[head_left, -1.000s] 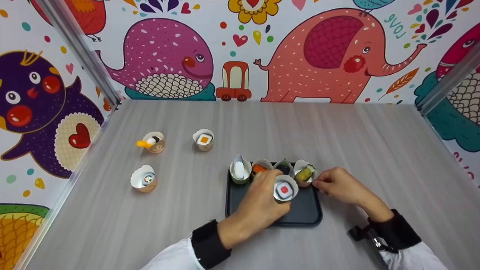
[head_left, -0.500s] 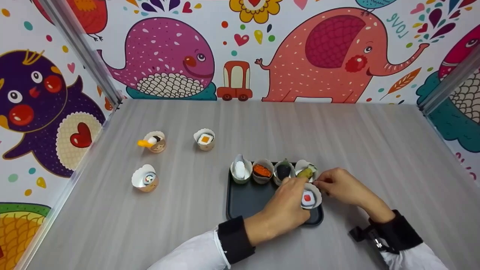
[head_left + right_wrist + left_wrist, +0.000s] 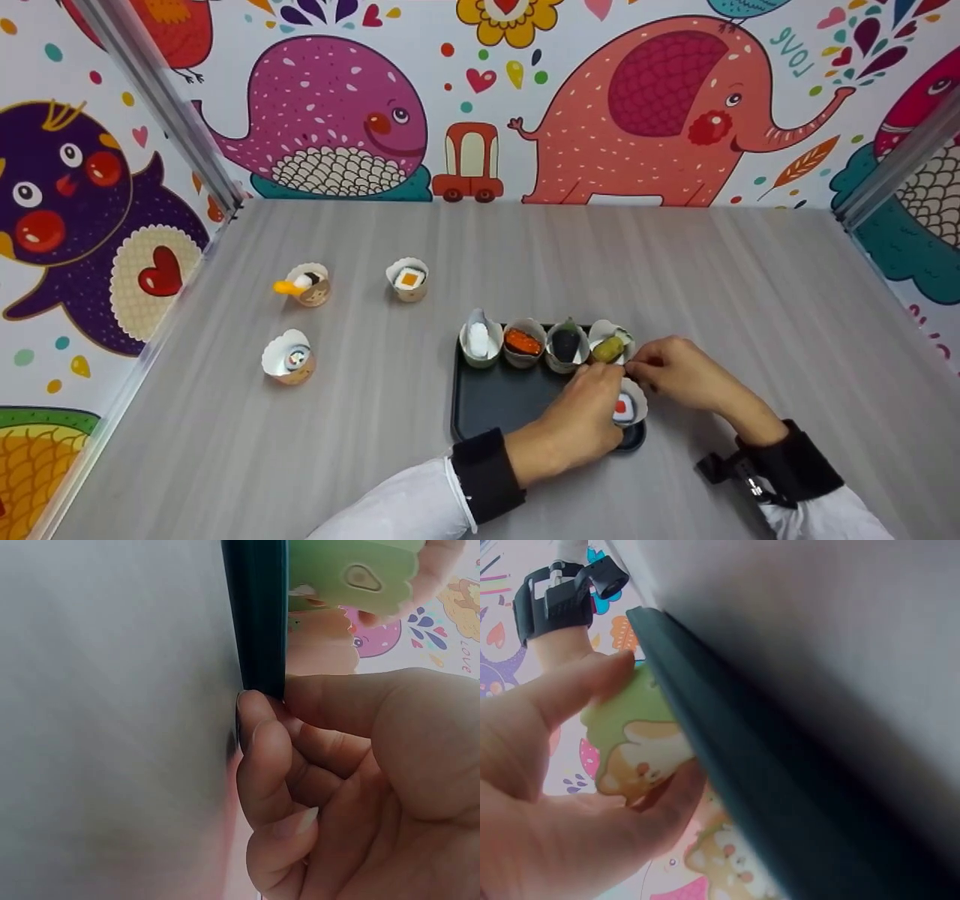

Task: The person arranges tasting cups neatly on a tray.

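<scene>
In the head view my left hand (image 3: 574,420) grips a paper cup (image 3: 634,405) holding a white toy sushi roll with a red centre, at the near right of the dark tray (image 3: 499,401). The left wrist view shows thumb and fingers around its green printed side (image 3: 634,709), down by the tray edge. My right hand (image 3: 686,373) pinches the tray's right rim; in the right wrist view thumb and forefinger meet at the tray edge (image 3: 259,622). Along the tray's far side stand a cup with a white piece (image 3: 480,341), one with orange roe (image 3: 523,343), one with a dark eggplant-like piece (image 3: 566,345) and one with a yellow-green piece (image 3: 609,346).
Left of the tray on the grey table (image 3: 375,420) stand a cup with an orange-tailed piece (image 3: 309,285), a cup with a yellow-centred roll (image 3: 409,279) and a cup with a round roll (image 3: 289,358). Printed walls (image 3: 465,97) enclose the back and sides.
My left hand has carried the red-centred sushi cup rightward and toward me, from mid-tray to the tray's near right area. The right hand has stayed at the rim.
</scene>
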Demonstrator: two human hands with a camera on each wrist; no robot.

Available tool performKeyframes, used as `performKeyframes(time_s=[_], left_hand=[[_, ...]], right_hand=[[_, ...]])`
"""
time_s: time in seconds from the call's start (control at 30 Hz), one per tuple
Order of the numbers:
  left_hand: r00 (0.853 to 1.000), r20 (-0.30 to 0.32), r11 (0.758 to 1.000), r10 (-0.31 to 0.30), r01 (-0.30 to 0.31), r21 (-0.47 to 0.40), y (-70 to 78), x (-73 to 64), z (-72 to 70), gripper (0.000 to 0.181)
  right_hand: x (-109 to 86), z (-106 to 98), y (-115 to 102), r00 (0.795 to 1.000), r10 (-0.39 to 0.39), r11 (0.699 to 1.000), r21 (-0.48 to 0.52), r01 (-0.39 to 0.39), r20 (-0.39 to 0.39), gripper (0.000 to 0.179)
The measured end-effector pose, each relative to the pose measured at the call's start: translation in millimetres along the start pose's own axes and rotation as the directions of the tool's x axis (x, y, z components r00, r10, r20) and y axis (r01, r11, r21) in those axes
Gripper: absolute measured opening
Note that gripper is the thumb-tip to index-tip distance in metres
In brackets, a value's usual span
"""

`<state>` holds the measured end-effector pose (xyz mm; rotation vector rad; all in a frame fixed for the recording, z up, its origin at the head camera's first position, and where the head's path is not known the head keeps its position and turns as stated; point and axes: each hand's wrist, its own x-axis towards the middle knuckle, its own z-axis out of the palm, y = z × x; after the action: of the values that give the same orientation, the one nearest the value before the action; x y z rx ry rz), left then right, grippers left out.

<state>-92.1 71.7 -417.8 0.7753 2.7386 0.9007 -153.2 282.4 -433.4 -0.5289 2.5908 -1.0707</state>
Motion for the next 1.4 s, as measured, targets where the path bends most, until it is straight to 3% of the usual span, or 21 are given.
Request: performKeyframes(time_s=[0.33, 0.6, 0.83, 1.1, 1.23, 1.4], left_hand=[[0.996, 0.071, 0.994, -0.047, 0.040, 0.106, 4.9, 6.3, 3.5, 0.058], [0.998, 0.067, 0.990, -0.003, -0.007, 0.140, 4.1, 5.7, 1.2, 0.061], [1.000, 0.026, 0.982, 0.008, -0.013, 0.190, 6.2, -0.5, -6.9, 0.064], [0.998, -0.028, 0.990, 0.058, -0.054, 0.127, 7.9, -13.0, -25.9, 0.065], [0.985, -0.126, 0.986, 0.122, -0.106, 0.125, 2.3, -21.3, -33.5, 0.068], [0.939, -0.269, 0.969, 0.215, -0.171, 0.178, -11.9, -35.5, -35.6, 0.058]], right_hand=[[-0.6, 0, 0, 1.000, 0.008, 1.000, 0.004, -0.008, 0.005, 0.020], [-0.7, 0, 0, 1.000, -0.005, 1.000, -0.011, 0.005, 0.005, 0.023], [-1.2, 0, 1, 1.000, 0.004, 1.000, -0.009, -0.004, 0.009, 0.023], [-1.1, -1, -1, 0.999, 0.028, 0.999, 0.025, -0.029, 0.026, 0.024], [-0.8, -1, -1, 0.999, 0.028, 0.999, 0.031, -0.029, 0.029, 0.022], [-0.4, -1, 0, 1.000, 0.014, 1.000, 0.008, -0.014, 0.025, 0.022]])
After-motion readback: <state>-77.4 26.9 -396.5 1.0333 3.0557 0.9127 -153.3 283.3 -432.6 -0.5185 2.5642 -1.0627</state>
